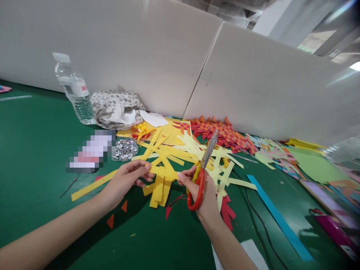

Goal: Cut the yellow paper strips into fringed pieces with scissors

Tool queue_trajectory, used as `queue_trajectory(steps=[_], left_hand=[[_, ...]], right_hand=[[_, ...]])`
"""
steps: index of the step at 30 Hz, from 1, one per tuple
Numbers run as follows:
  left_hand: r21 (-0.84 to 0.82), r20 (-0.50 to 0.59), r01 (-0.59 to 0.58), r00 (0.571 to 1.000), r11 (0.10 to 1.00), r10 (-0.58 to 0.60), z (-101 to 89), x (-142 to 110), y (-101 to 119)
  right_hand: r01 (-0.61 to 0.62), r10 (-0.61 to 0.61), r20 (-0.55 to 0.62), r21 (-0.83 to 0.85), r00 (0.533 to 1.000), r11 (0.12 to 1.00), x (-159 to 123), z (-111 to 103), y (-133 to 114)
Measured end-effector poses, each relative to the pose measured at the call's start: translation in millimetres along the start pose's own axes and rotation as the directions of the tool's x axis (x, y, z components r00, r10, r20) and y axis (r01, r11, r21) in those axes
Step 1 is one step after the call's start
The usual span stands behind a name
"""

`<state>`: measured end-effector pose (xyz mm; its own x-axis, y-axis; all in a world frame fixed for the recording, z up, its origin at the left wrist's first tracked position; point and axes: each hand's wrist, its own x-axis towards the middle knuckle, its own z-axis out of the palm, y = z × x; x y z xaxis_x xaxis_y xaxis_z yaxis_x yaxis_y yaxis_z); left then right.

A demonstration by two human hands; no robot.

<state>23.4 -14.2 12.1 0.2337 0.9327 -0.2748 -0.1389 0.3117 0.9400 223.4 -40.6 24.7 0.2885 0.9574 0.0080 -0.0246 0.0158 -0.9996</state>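
Observation:
A yellow paper strip (161, 171) is stretched between my two hands. My left hand (132, 176) pinches its left end between thumb and fingers. My right hand (201, 187) pinches the other end at the fingertips and also holds scissors (200, 187) with red and yellow handles, their blades pointing up and away. Below the strip hang or lie several more yellow strips (159, 191); whether they are joined to it I cannot tell. Pale yellow strips (222, 172) and other yellow strips lie in a loose pile just beyond my hands.
Red and orange woven paper fish (222, 133) are heaped by the partition (140, 52). At left stand a water bottle (74, 90), a patterned cloth pouch (116, 107), a blurred-out phone (91, 152) and a dish of googly eyes (125, 149). A blue strip (278, 217) and black cord (261, 221) lie right.

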Motion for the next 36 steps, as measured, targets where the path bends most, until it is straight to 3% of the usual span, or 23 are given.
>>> queue_trajectory(steps=[10, 17, 28, 36], left_hand=[[-0.046, -0.027, -0.023, 0.999, 0.999, 0.022, -0.5, -0.5, 1.4], [0.103, 0.083, -0.035, 0.996, 0.994, 0.026, 8.8, -5.7, 4.9], [0.166, 0.046, -0.112, 0.993, 0.98, 0.106, 4.2, -3.3, 0.7], [0.139, 0.06, -0.11, 0.993, 0.984, 0.103, 6.3, -2.2, 1.1]], right_hand=[[0.023, -0.023, -0.006, 0.045, 1.0, 0.999, -0.9, -0.8, 2.2], [0.031, -0.035, 0.066, 0.059, 0.997, 0.998, -4.1, 1.0, 1.7], [0.085, -0.087, 0.05, 0.045, 0.995, 0.995, -4.9, -1.6, 3.4], [0.088, -0.097, 0.1, 0.084, 0.99, 0.993, -3.4, -2.4, 5.0]])
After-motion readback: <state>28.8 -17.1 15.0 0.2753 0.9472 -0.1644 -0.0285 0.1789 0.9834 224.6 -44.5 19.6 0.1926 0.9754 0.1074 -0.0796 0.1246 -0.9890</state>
